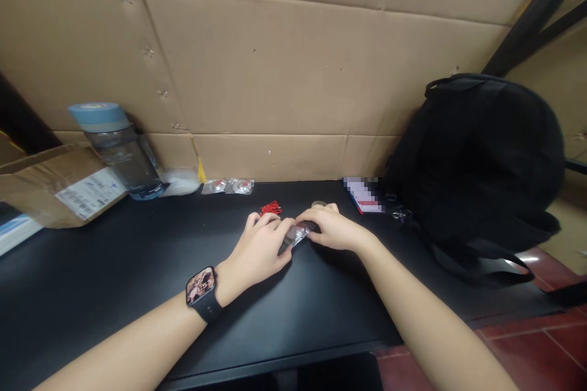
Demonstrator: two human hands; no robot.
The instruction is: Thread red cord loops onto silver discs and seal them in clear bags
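- Near desk [137,269] centre, beside red cords [270,208]: small clear packet [297,234], pinched by left hand [259,250] and right hand [332,227].
- Judged light, crinkly, slippery; best held at ends.

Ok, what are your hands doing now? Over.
Left hand and right hand both shut on clear packet, low over black table. Red bits just behind. Nothing in the way.

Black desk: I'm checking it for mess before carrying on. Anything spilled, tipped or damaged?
Nothing stands out. Both hands, left hand and right hand, hold a small clear packet; the water bottle stands slightly tilted against the cardboard.
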